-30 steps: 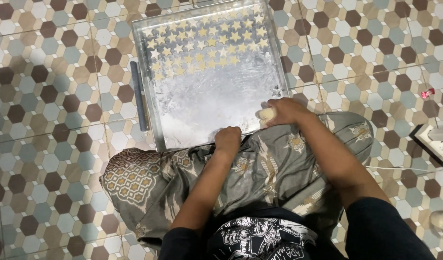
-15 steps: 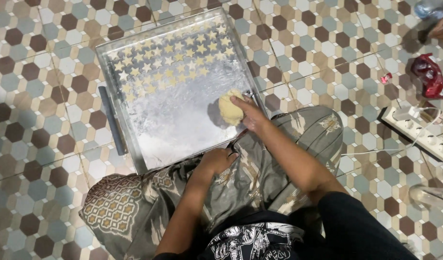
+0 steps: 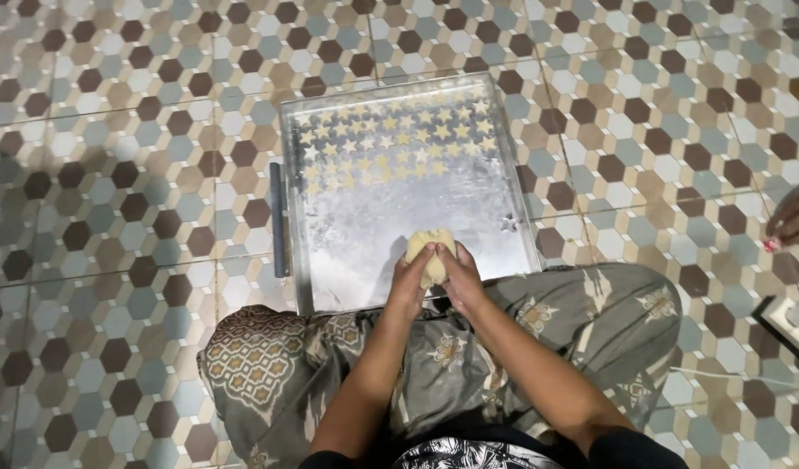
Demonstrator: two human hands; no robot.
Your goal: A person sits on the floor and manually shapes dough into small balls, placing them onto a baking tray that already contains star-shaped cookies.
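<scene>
A lump of pale yellow dough (image 3: 429, 247) is pressed between my left hand (image 3: 411, 282) and my right hand (image 3: 459, 276), just above the near edge of a floured metal baking tray (image 3: 347, 260). The tray lies on the patterned tile floor in front of my crossed legs. Several rows of small star-shaped dough pieces (image 3: 391, 143) fill its far half. The near half is bare and dusted with flour.
My legs in patterned grey fabric (image 3: 434, 356) fold under my arms. Another person's hand (image 3: 795, 217) reaches in at the right edge. A white power strip (image 3: 786, 321) and its cord lie on the floor at the lower right.
My right hand lifted the dough from the tray's right side toward the middle, and my left hand came up to join it. The view shifted so the tray sits more centrally.
</scene>
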